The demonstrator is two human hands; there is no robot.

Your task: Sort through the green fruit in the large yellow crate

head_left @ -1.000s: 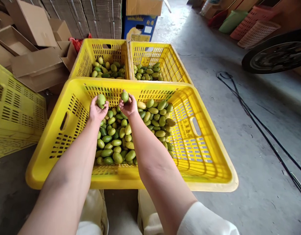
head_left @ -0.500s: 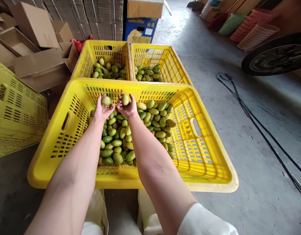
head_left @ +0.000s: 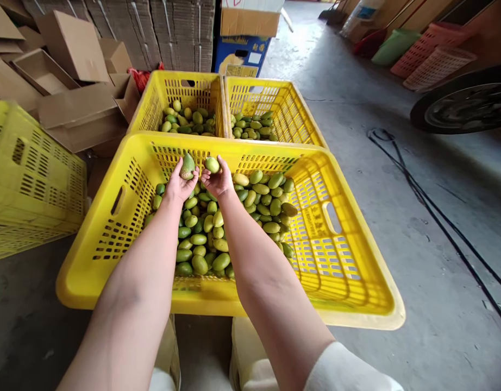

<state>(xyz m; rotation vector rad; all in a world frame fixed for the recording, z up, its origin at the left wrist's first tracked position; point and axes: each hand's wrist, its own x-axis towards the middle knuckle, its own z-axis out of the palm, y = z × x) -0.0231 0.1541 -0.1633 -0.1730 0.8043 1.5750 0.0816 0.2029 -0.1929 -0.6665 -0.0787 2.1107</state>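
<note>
My left hand has its fingers around a green mango, which tapers upward and shows a rough brown patch low down. Just to the right, a smaller yellow-green mango is held in my right hand. Both hands are raised over the far part of a large yellow crate, fingers curled and palms turned partly up. Many loose oval mangoes, dark green to yellowish, lie piled beneath them; my forearms cover part of this pile.
Two yellow crates, one at the back left and one at the back right, hold more mangoes. Another yellow crate stands left, near cardboard boxes. Black cable and a wheel are on the right.
The mango in my left hand has been turned, its brown patch now facing down and its narrow end up. The right-hand mango has tilted. The whole view has shifted slightly.
</note>
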